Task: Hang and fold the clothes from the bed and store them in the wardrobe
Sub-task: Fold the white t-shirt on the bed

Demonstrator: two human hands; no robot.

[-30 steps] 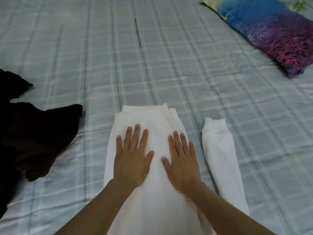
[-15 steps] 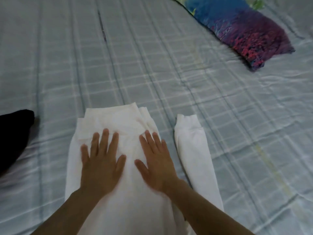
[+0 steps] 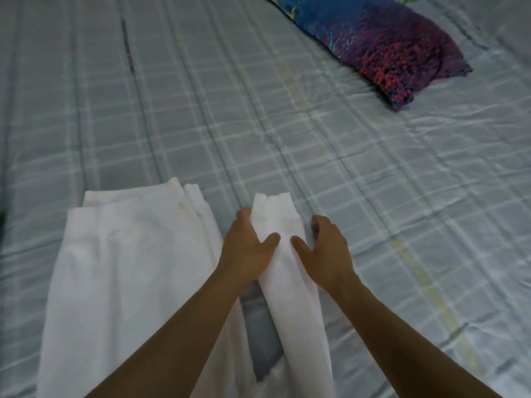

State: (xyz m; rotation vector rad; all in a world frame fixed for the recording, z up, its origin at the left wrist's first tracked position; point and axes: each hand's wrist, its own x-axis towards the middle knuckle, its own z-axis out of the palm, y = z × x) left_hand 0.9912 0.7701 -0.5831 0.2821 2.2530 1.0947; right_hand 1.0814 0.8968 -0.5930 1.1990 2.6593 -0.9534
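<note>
Now both hands sit at the cuff end of the white sleeve [image 3: 290,271], whose long axis runs from the near edge of the bed [image 3: 373,196] away toward its far side. The left hand [image 3: 247,248] grips the sleeve's left edge, thumb on top; the right hand [image 3: 324,251] grips its right edge, fingers curled under. Just left, apart from the sleeve, lies the garment's folded white body [image 3: 129,268]. A patterned pillow [image 3: 382,44] rests toward the far right corner on the checked sheet.

White garment [image 3: 129,268] flat on bed [image 3: 373,196]
</note>
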